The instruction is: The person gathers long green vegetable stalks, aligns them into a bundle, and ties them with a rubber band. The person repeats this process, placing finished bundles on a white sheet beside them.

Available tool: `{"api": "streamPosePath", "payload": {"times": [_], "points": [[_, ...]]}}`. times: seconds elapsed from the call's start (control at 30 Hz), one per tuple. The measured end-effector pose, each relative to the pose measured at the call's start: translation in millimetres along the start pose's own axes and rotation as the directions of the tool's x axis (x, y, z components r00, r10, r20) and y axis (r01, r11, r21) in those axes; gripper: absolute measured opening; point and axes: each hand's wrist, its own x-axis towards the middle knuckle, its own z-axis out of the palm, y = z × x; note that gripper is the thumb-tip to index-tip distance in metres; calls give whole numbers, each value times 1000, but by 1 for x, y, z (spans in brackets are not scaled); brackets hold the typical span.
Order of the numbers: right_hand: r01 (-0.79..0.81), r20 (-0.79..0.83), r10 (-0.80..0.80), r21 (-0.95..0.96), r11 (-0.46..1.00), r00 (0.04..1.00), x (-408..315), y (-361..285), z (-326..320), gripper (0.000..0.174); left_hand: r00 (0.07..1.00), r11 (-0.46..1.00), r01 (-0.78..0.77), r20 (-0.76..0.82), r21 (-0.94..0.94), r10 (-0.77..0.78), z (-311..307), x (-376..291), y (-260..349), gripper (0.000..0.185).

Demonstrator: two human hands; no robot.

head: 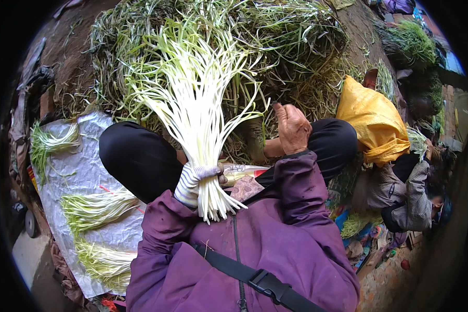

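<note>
My left hand (196,183), in a striped knit glove with bare fingertips, grips a thick bundle of pale leafy stalks (202,124) close to its white cut ends. The bundle stands up in front of my chest, and its yellow-green leaf tips fan out away from me. My right hand (293,128) is bare and raised over my right knee, just right of the bundle's stray leaves. Its fingers are curled, and the back of the hand hides whether anything is between them.
Beyond my knees lies a large heap of loose green stalks (296,46). Several sorted bunches (97,208) rest on a whitish plastic sheet (109,238) at my left. A yellow woven sack (368,117) stands at right, near another seated person (401,195) who holds stalks.
</note>
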Motion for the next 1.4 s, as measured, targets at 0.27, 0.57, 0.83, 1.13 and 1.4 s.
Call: {"api": "streamPosePath", "payload": {"times": [0.27, 0.57, 0.83, 1.13, 1.4], "points": [[160, 310, -590, 776, 610, 745, -70, -87, -53, 20, 991, 979, -97, -69, 182, 111, 17, 6, -4, 35], [225, 556, -503, 493, 840, 662, -104, -100, -27, 34, 960, 947, -169, -173, 272, 221, 8, 18, -19, 34], [219, 575, -418, 384, 897, 703, -108, -101, -24, 38, 970, 938, -149, -136, 312, 199, 17, 10, -15, 39], [-808, 937, -306, 310, 501, 170, -68, -60, -18, 17, 988, 986, -103, -99, 128, 116, -9, 20, -22, 27], [-159, 620, -512, 715, 681, 595, -100, -58, -11, 21, 998, 992, -34, -52, 124, 41, -1, 12, -20, 27]]}}
